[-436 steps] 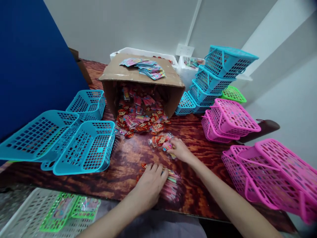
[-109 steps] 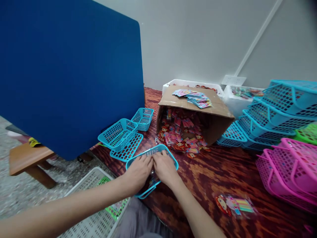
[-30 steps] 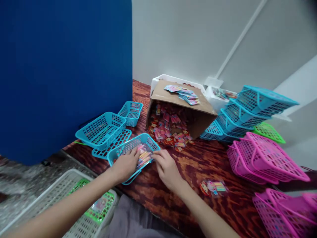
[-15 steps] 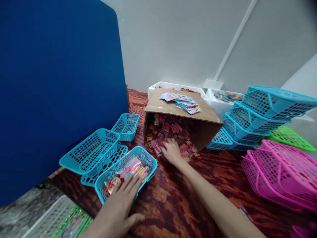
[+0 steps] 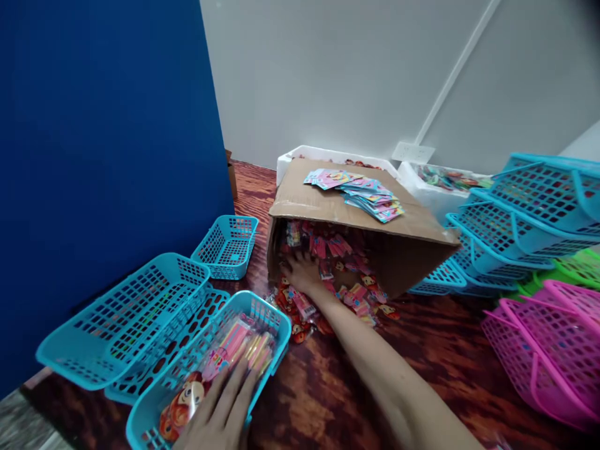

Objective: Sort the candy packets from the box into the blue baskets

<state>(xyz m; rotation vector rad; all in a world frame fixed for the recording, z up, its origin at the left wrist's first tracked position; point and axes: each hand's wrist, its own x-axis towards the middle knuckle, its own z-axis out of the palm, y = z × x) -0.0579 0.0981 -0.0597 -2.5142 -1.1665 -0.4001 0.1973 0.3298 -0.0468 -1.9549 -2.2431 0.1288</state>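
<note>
My left hand (image 5: 222,403) lies with fingers stretched over the near side of a blue plastic basket (image 5: 255,299), resting on the clear packets (image 5: 229,350) inside it. Those packets show pink and yellow sticks and a red-haired cartoon figure. My right hand (image 5: 302,272) reaches into a cardboard box (image 5: 300,200) tipped on its side, fingers spread over the heap of small pink packets (image 5: 332,247) in it. Some packets (image 5: 304,306) spill from the box mouth onto the table. Whether my right fingertips touch a packet is hard to make out.
Printed cards (image 5: 360,190) lie on top of the box. White foam boxes (image 5: 435,187) stand behind it. Blue baskets (image 5: 510,219) and pink baskets (image 5: 539,350) are stacked on the right. More blue baskets (image 5: 140,312) sit on the left, beside a blue panel (image 5: 103,125).
My right hand has moved deeper into the box, toward its left side, with fingers spreading. My left hand stays on the basket's packets. The view has shifted closer to the box.
</note>
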